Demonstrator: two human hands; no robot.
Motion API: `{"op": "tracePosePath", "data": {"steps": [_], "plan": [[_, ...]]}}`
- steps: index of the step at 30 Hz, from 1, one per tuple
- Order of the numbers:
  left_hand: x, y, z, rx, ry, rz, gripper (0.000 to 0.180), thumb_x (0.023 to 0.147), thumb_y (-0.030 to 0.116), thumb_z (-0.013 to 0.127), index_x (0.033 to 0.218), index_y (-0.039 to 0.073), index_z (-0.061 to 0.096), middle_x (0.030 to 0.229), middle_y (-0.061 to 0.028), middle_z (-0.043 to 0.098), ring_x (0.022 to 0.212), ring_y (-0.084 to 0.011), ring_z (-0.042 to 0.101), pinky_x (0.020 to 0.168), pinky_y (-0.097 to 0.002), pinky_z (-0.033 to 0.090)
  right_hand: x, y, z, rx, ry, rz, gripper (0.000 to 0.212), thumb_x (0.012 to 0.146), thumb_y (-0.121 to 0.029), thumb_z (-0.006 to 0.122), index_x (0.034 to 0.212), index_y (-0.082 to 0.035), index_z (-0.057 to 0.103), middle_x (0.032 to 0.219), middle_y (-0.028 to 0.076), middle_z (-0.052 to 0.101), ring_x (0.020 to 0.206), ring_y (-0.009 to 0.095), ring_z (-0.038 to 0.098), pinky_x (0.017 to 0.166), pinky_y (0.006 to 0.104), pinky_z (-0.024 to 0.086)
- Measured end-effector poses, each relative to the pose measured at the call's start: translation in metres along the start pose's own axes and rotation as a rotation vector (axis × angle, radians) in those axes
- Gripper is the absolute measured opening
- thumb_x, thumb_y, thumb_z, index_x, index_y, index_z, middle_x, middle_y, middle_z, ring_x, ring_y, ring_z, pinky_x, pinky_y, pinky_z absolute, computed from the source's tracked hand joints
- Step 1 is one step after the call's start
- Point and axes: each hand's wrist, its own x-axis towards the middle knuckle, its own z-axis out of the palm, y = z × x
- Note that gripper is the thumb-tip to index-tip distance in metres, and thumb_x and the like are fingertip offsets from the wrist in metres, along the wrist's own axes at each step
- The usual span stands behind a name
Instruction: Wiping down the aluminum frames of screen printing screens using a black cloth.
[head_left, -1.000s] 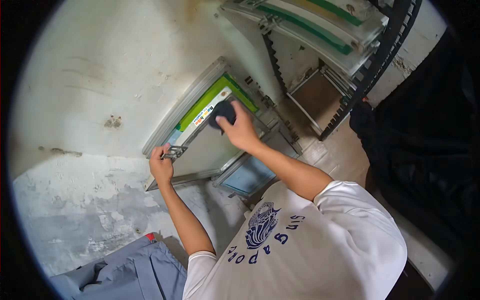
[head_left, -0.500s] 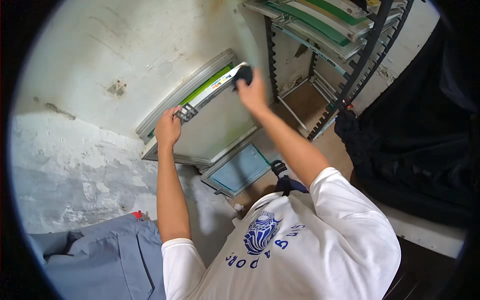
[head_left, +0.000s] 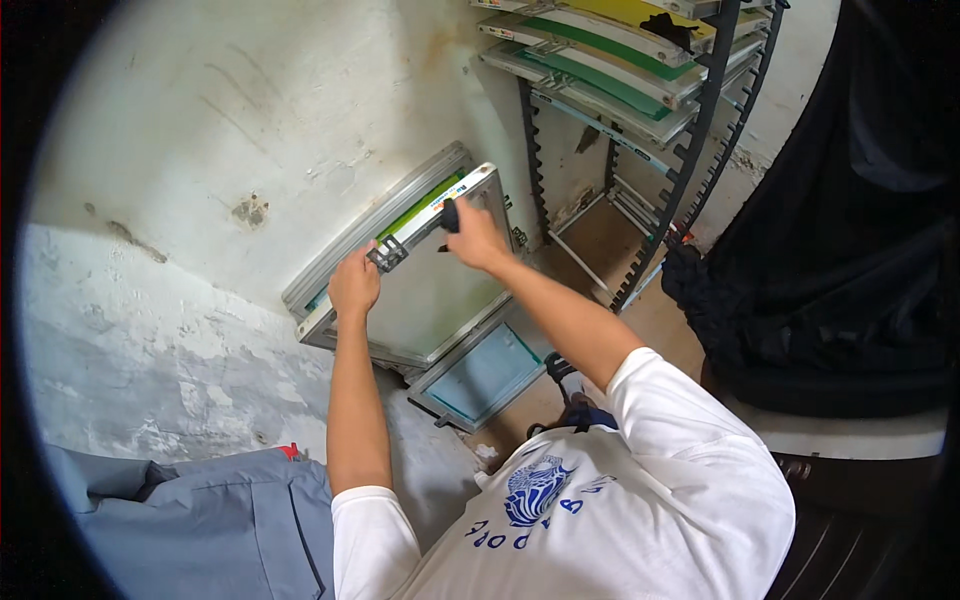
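Observation:
A screen-printing frame (head_left: pixel 430 310) with pale mesh leans against the wall in front of me, with more frames (head_left: pixel 375 228) behind it. Its top bar carries a white printed strip and a dark metal clip (head_left: pixel 388 254). My left hand (head_left: pixel 354 283) is closed around this bar beside the clip. In my right hand (head_left: pixel 480 236) is a black cloth (head_left: pixel 449 218), pressed to the printed strip right of the clip. A smaller frame with blue mesh (head_left: pixel 480 372) stands low by my feet.
To the right rises a black notched rack (head_left: pixel 690 150) with several frames (head_left: pixel 610 40) on its upper levels. Black fabric (head_left: pixel 820 240) hangs at the far right. A grey garment (head_left: pixel 200 525) lies lower left, near the peeling wall (head_left: pixel 150 340).
My right hand has moved the black cloth leftward along the top bar, from the right corner toward the clip. My left hand keeps its grip. The view has shifted slightly.

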Motion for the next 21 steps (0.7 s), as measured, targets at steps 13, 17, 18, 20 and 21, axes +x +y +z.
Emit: {"op": "tracePosePath", "data": {"steps": [13,17,18,20,21], "plan": [[-0.028,-0.007,-0.018,-0.111,-0.046,0.049,0.045,0.109,0.053,0.049,0.103,0.012,0.067,0.100,-0.0186,0.073,0.100,-0.0455,0.067,0.079,-0.0527,0.049,-0.003,-0.010,-0.028,-0.635,-0.024,-0.555,0.044,0.082,0.004,0.061,0.124,-0.004,0.067,0.137,0.016,0.065,0.142,0.040,0.050,0.117,0.0696,0.032],[-0.025,-0.020,-0.023,-0.156,-0.137,0.057,0.049,0.108,0.056,0.051,0.104,0.011,0.069,0.093,-0.0184,0.072,0.092,-0.0415,0.067,0.077,-0.0476,0.050,-0.038,-0.034,-0.001,-0.391,-0.196,-0.667,0.061,0.075,-0.002,0.077,0.134,-0.010,0.068,0.148,0.012,0.062,0.146,0.035,0.050,0.123,0.0719,0.025],[-0.024,-0.016,-0.030,-0.177,-0.205,0.031,0.050,0.108,0.056,0.051,0.105,0.010,0.070,0.090,-0.0185,0.071,0.089,-0.0398,0.068,0.077,-0.0460,0.050,-0.035,-0.032,-0.005,-0.389,-0.202,-0.664,0.061,0.072,-0.002,0.079,0.132,-0.012,0.070,0.146,0.010,0.064,0.144,0.033,0.054,0.124,0.0738,0.023],[-0.029,-0.043,-0.024,-0.250,-0.195,0.032,0.050,0.108,0.055,0.053,0.104,0.009,0.071,0.088,-0.0188,0.070,0.087,-0.0385,0.067,0.076,-0.0449,0.050,-0.023,-0.033,-0.020,-0.403,-0.263,-0.667,0.058,0.073,-0.001,0.077,0.129,-0.013,0.072,0.143,0.007,0.067,0.143,0.031,0.055,0.124,0.0749,0.022],[-0.033,-0.055,-0.023,-0.311,-0.192,0.044,0.050,0.107,0.055,0.055,0.103,0.009,0.071,0.086,-0.0190,0.069,0.085,-0.0373,0.067,0.076,-0.0439,0.050,-0.015,-0.025,-0.031,-0.463,-0.232,-0.658,0.057,0.073,0.001,0.076,0.129,-0.013,0.073,0.142,0.006,0.068,0.143,0.028,0.056,0.124,0.0748,0.020]]}}
